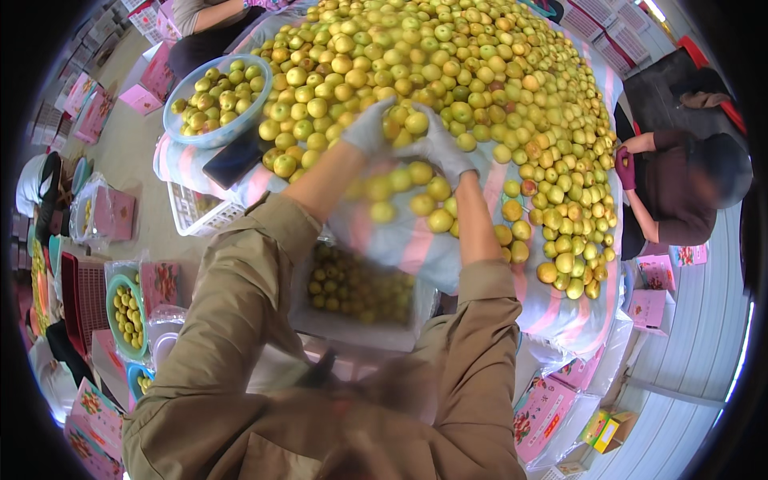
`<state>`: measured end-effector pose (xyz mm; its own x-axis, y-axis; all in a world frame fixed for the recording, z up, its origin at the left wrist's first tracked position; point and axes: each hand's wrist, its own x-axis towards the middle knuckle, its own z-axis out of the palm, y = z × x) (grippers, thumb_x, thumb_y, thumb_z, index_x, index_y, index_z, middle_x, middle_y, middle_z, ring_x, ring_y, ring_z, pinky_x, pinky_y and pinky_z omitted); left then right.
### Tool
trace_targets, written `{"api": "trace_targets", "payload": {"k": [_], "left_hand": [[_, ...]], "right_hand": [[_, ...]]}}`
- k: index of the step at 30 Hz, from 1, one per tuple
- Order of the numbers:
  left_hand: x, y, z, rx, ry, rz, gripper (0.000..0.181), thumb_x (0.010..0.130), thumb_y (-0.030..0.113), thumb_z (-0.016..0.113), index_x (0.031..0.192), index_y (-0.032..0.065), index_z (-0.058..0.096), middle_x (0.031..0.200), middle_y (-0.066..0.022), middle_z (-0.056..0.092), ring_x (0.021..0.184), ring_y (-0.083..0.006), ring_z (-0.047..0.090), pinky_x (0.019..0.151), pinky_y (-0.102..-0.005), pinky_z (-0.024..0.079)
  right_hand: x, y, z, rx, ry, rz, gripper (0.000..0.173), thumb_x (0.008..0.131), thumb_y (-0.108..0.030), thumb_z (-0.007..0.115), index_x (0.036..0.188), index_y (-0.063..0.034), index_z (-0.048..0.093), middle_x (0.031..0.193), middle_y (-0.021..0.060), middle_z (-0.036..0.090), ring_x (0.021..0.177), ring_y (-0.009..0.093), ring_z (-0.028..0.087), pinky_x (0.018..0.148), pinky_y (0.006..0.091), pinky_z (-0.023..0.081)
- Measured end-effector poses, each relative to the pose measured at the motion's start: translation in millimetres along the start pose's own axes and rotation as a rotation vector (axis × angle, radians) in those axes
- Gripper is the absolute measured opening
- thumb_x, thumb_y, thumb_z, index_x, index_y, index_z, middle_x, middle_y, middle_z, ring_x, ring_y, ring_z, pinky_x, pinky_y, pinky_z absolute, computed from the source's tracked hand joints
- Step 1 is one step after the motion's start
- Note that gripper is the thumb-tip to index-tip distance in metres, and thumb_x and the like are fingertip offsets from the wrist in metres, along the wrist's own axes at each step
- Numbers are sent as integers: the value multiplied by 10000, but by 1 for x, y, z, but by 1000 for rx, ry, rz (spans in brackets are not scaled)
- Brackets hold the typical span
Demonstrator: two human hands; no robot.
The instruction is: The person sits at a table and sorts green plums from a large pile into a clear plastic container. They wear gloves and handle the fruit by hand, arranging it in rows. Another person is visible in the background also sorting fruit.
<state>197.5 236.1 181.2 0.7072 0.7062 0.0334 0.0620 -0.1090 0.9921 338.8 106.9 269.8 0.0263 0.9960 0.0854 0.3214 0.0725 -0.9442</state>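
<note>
Both hands wear pale grey gloves and reach into a large heap of round yellow-green fruits (384, 57), likely jujubes. My left hand (369, 129) has its fingers against the fruits from the left side. Opposite it, my right hand (443, 147) curves around, thumb spread from the fingers. A few fruits (416, 123) lie between the two hands; whether either hand grips one is not clear. Loose fruits (440, 220) rest nearer me on the striped cloth (420, 252). Below the table edge, a plastic-lined box (384, 339) holds more fruits, partly blurred.
A clear blue basin (217, 141) of fruits stands at the left, with a dark phone (234, 163) beside it. Under that edge sits a white plastic crate (204, 219). A co-worker (678, 186) sits at the right; another person (210, 24) is upper left. Pink cartons (543, 414) surround the table.
</note>
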Motion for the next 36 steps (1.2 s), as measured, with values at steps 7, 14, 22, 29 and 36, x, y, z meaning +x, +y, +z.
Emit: {"api": "trace_targets", "payload": {"k": [7, 14, 22, 29, 36], "left_hand": [[-49, 52, -16, -17, 87, 88, 647, 762, 203, 743, 1297, 76, 403, 1218, -47, 561, 1125, -139, 525, 1035, -364, 374], [-216, 103, 20, -202, 260, 3, 617, 769, 179, 746, 1282, 64, 423, 1222, -53, 562, 1113, -132, 542, 1047, -337, 388], [-345, 23, 59, -1538, 150, -726, 401, 940, 322, 435, 1216, 43, 515, 1172, -115, 580, 1096, -232, 553, 1011, -387, 397], [-356, -156, 116, -426, 126, -266, 405, 910, 377, 474, 1221, 122, 519, 1206, -106, 572, 1103, -320, 533, 926, -572, 414], [-345, -200, 93, -573, 517, -868, 293, 887, 277, 493, 1116, 107, 558, 1009, -90, 580, 881, -250, 549, 741, -462, 452]], "right_hand": [[-4, -56, 13, -110, 33, -233, 990, 509, -147, 883, 1358, -93, 375, 1328, 167, 396, 1245, 303, 400, 1034, 365, 372], [-102, -108, 76, -170, -235, -173, 831, 576, -198, 833, 1300, -101, 437, 1291, 126, 464, 1214, 288, 445, 996, 350, 389], [-202, -16, 167, -172, -476, 32, 814, 545, -190, 841, 1266, -120, 469, 1212, 131, 496, 1100, 302, 510, 911, 371, 433], [-252, 103, 187, 491, -301, 623, 725, 635, -136, 800, 1276, -60, 467, 1155, 60, 539, 1011, 219, 568, 743, 279, 509], [-270, 131, 157, -107, 111, 598, 410, 697, -124, 708, 1087, -80, 589, 1061, 106, 610, 926, 264, 597, 746, 372, 493]]}}
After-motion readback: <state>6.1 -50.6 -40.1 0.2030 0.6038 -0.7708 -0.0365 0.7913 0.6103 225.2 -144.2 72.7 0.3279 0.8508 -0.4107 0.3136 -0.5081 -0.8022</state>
